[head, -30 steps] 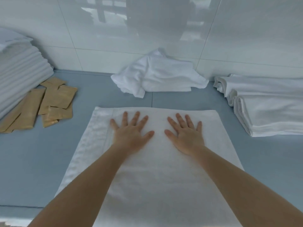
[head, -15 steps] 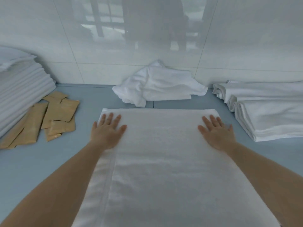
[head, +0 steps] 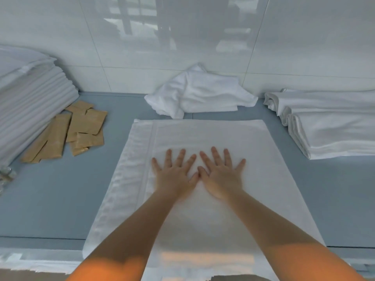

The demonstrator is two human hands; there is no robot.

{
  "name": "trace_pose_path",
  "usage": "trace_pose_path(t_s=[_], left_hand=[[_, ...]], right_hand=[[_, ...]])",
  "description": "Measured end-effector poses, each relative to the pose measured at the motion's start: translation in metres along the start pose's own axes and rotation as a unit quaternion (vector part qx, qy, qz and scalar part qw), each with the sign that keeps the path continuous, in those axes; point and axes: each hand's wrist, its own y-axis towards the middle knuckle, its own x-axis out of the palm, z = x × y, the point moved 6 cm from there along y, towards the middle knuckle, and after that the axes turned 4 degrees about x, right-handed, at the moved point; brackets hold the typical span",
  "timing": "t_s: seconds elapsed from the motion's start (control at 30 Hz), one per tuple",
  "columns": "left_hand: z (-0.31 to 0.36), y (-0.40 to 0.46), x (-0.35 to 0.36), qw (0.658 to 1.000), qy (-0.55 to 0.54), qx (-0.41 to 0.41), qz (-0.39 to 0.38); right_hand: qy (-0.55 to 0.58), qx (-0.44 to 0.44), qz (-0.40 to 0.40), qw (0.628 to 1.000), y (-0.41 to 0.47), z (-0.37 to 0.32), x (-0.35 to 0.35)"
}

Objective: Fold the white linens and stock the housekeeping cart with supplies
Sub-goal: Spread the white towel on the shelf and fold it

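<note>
Ten fingers (head: pixel 215 157) spread wide, flat, gripping nothing: left hand (head: pixel 174 175) and right hand (head: pixel 221 175) press side by side, thumbs touching, at centre of white towel (head: pixel 203 209). Towel lies directly under palms on blue counter (head: pixel 52 189); long axis runs near-to-far (near end overhangs counter edge). Both hands equally near; side edges well apart from fingertips.

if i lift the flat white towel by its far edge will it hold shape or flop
Probably flops: the towel lies limp and thin under both flat hands, left hand and right hand. Likely light, and the crumpled cloth behind shows how such fabric sags.
</note>
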Motion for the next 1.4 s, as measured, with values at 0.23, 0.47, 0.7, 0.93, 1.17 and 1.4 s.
trace_pose_path(t_s=[0.23, 0.47, 0.7, 0.93, 1.17, 1.4], left_hand=[[-0.018, 0.029, -0.006, 1.000, -0.002, 0.016, -0.008], [-0.115, -0.011, -0.014, 0.997, -0.013, -0.081, -0.006], [-0.036, -0.075, -0.003, 0.998, -0.053, -0.030, 0.009], [-0.037, -0.063, 0.005, 1.000, -0.017, -0.023, 0.006], [-0.009, -0.061, -0.007, 1.000, -0.027, 0.002, 0.017], [-0.040, -0.089, 0.004, 1.000, -0.015, -0.012, 0.012]], right_hand=[[0.010, 0.004, -0.009, 1.000, 0.036, 0.010, -0.006], [-0.008, 0.115, -0.020, 0.993, 0.005, 0.130, -0.015], [0.038, 0.074, -0.027, 0.996, -0.077, 0.054, -0.011], [0.010, 0.064, -0.022, 0.998, -0.074, 0.031, -0.005], [0.036, 0.043, 0.000, 0.998, -0.065, 0.001, -0.012], [0.010, 0.045, 0.005, 0.999, -0.090, 0.034, -0.003]])
